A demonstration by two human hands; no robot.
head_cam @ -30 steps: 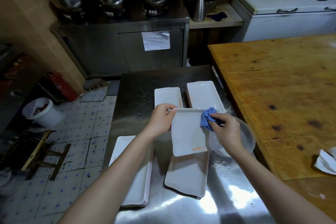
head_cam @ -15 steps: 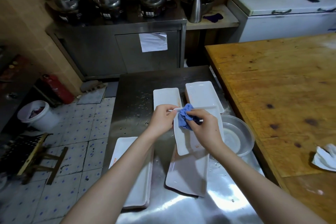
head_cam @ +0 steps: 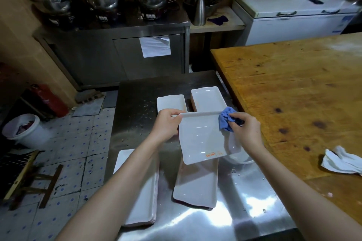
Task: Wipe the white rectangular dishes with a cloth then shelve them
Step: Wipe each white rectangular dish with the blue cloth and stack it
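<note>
held dish: white rectangular dish [head_cam: 201, 137] held up off the steel surface [head_cam: 244, 211], inner face tilted toward the head camera, orange print at its near edge
long axis: looks like 12-to-6 from the person, far short edge up at 12; foreshortened, so this is a judgement
left hand: left hand [head_cam: 166, 125] at 10 o'clock of the dish centre, grip closed on the far-left corner, thumb on the rim
right hand: right hand [head_cam: 244, 131] at 2 o'clock of the dish centre, grip bunched round the blue cloth [head_cam: 226, 121]
cloth vs dish: cloth touches the far-right corner, partly over the rim
key relation: unwiped face lies toward 7-8 o'clock from the cloth, so the right hand is the wiper and the left hand only steadies
step in hand: wiping, likely early on this dish
other dishes: stack of dishes [head_cam: 137, 191] at 8 o'clock on the surface; single dish [head_cam: 195, 188] directly below at 6; two far dishes [head_cam: 170, 101] [head_cam: 207, 98] at 12
nearby: clear bowl [head_cam: 239, 159] at 4 o'clock, mostly hidden by the dish and right wrist
risk: one-corner hold on a wet dish, could slip under wipe pressure
shelf: none identifiable in view
</note>
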